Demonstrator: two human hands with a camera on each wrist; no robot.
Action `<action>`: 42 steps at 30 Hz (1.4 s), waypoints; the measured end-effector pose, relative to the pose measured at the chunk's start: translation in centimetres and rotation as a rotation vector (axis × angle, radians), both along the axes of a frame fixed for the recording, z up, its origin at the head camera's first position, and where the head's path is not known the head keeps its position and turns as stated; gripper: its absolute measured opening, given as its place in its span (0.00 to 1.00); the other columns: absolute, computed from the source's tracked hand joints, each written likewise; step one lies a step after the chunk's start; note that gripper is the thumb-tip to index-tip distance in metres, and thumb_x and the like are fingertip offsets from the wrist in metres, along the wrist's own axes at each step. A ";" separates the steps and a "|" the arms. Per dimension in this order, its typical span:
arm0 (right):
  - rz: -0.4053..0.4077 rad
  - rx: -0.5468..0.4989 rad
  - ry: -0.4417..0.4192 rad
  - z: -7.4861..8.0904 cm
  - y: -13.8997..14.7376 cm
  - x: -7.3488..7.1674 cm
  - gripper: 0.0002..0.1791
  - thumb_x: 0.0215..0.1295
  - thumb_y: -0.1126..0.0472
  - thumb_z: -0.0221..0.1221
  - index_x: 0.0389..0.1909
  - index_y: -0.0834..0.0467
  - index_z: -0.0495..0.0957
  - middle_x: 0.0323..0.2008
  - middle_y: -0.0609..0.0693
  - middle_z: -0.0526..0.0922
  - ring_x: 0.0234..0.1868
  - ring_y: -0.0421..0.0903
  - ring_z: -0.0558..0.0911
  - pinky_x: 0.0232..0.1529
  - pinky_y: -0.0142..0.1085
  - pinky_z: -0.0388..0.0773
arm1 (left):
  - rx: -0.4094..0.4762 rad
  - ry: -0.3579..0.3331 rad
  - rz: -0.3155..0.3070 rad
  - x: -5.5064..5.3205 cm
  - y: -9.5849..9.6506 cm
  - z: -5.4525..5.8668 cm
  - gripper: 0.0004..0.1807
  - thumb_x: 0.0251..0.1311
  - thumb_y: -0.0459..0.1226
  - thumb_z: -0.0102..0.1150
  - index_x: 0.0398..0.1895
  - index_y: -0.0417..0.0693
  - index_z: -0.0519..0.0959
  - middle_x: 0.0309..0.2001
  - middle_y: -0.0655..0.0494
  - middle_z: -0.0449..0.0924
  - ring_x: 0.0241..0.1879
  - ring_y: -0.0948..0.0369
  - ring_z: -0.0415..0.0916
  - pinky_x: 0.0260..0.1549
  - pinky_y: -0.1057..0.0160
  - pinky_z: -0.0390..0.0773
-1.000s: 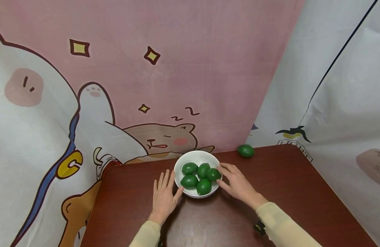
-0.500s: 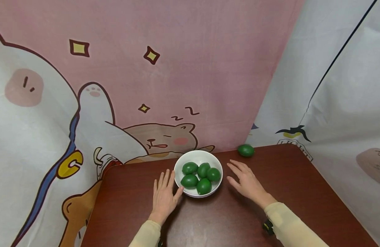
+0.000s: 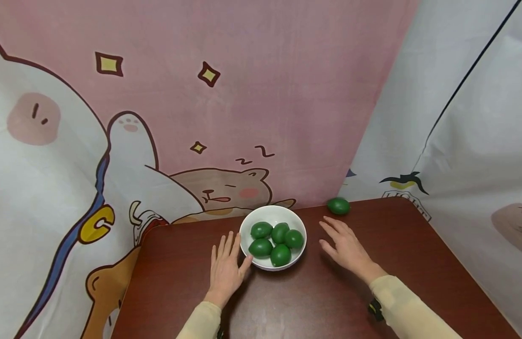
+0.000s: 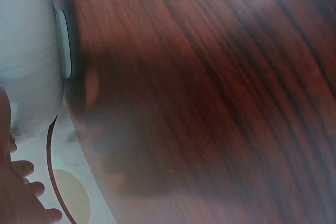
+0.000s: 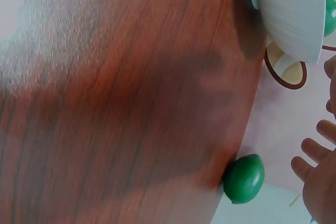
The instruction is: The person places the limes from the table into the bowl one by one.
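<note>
A white bowl (image 3: 273,213) stands near the table's back edge with several green limes (image 3: 261,248) inside it. At the bowl's left side is my left hand (image 3: 226,273), fingers straight and spread, its fingertips and thumb at the rim; whether they touch it I cannot tell. My right hand (image 3: 347,249) is held apart from the bowl, to its right, with relaxed fingers and nothing in them. Beyond its fingertips one more lime (image 3: 338,205) lies at the back edge. The right wrist view also shows that lime (image 5: 244,179) below the bowl (image 5: 294,14).
The brown wooden table (image 3: 278,306) ends just behind the bowl and the single lime. A pink and white cartoon-printed cloth (image 3: 286,117) hangs right behind that edge and along the right side.
My right hand has left the bowl's right rim and moved right, closer to the single lime. My left hand, the bowl and the limes have stayed in place.
</note>
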State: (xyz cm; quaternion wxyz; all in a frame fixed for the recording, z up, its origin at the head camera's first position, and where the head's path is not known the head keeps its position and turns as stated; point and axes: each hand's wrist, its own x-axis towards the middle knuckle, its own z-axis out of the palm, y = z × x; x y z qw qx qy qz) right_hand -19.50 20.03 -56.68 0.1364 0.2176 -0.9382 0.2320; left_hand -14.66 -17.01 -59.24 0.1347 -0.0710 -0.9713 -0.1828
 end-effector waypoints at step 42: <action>-0.152 -0.022 -0.178 -0.4 3.7 -4.4 0.33 0.73 0.58 0.61 0.73 0.69 0.66 0.75 0.68 0.61 0.73 0.72 0.61 0.67 0.69 0.63 | -0.015 -0.010 0.011 0.1 0.1 0.3 0.41 0.70 0.58 0.57 0.81 0.52 0.62 0.79 0.44 0.61 0.79 0.43 0.54 0.72 0.34 0.55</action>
